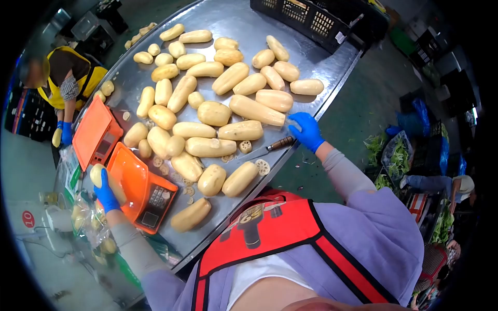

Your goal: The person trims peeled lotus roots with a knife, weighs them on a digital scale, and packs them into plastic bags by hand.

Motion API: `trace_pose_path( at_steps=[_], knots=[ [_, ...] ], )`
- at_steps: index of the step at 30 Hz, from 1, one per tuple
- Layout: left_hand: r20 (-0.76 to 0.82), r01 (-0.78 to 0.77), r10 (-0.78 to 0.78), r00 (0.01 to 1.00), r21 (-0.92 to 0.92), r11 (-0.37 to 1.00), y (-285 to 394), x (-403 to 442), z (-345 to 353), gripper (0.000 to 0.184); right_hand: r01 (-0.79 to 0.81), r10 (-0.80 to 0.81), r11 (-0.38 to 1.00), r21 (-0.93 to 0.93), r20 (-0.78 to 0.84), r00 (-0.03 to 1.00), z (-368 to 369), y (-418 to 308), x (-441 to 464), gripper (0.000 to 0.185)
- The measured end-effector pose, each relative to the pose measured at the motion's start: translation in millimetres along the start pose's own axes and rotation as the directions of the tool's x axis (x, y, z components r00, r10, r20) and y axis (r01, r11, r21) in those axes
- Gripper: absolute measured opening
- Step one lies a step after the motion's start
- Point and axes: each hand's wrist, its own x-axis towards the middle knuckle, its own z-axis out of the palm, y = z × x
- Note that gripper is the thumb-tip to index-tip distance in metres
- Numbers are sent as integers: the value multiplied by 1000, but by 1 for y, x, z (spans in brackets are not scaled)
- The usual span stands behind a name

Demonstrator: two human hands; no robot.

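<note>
My left hand (107, 193), in a blue glove, is closed around a peeled lotus root (96, 175) at the orange tray of the near scale (127, 173). The glove hides the middle of that root. My right hand (307, 132), also gloved in blue, is at the table's right edge with its fingers apart and nothing visible in them. Its fingertips are close to the end of a long lotus root (257, 110); whether they touch it I cannot tell. Just below lies a knife (279, 144) with a wooden handle. Several cut lotus slices (263, 167) lie around it.
Many peeled lotus roots (231, 78) cover the metal table (332, 72). A second orange scale (96, 129) stands beyond the near one. A black crate (311, 23) is on the far end. At left, a co-worker in a yellow vest (72, 72) holds a lotus root. Plastic bags (91, 220) lie at left.
</note>
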Motion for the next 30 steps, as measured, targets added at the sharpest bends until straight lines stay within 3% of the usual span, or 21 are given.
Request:
trace_pose_path(
  at_steps=[2, 3, 5, 6, 9, 11, 15, 17, 19, 21, 23, 24, 26, 27, 30],
  knots=[
    [26, -23, 18, 1000, 188, 982, -10, 10, -12, 67, -29, 29, 1000, 7, -30, 999, -9, 14, 16, 32],
    [15, -10, 7, 1000, 197, 980, -12, 9, -14, 67, -59, 60, 998, 16, -68, 996, -10, 22, 24, 33],
    [-80, 109, -82, 993, 462, 880, -16, 10, -13, 78, -9, 10, 1000, 8, -79, 997, -1, 47, 44, 32],
    [-134, 112, -39, 990, 599, 793, -29, 18, -16, 86, -17, 14, 999, -43, -90, 996, 1, 50, 55, 31],
    [-131, 137, -75, 989, 562, 816, -25, 13, -17, 86, -82, 108, 977, 198, -120, 987, 11, 63, 106, 30],
    [-174, 160, -70, 982, 586, 794, -27, 13, -18, 86, -39, 55, 993, 115, -145, 988, 17, 69, 130, 31],
    [-2, 121, -124, 992, 256, 959, -30, 7, -33, 80, -25, 31, 997, 68, -82, 996, 21, 61, 168, 35],
    [-41, 137, -132, 990, 190, 972, -14, -13, -34, 84, -37, 44, 995, 90, -73, 996, 29, 81, 188, 39],
    [-53, 163, -155, 987, 237, 958, -2, -36, -40, 78, -174, 200, 971, 165, -156, 967, 37, 105, 210, 45],
    [-117, 96, -72, 991, 211, 973, -2, -56, -53, 73, -361, 362, 932, 34, -63, 930, 39, 124, 233, 65],
    [-165, 114, -80, 983, 212, 971, 2, -80, -55, 70, -460, 460, 888, -11, 2, 888, 48, 138, 250, 70],
    [-206, 129, -85, 975, 211, 969, 5, -91, -55, 68, -456, 456, 890, -4, 13, 890, 54, 146, 258, 70],
    [-221, 140, -83, 972, 252, 958, 8, -108, -56, 68, -525, 517, 827, 202, 96, 851, 65, 161, 265, 74],
    [-223, 145, -81, 971, 284, 948, 9, -119, -56, 68, -569, 531, 808, 154, 227, 816, 55, 159, 271, 84],
    [-250, 162, -88, 964, 295, 942, 36, -148, -40, 67, -571, 526, 771, 282, 224, 820, 49, 160, 276, 75]
  ],
)
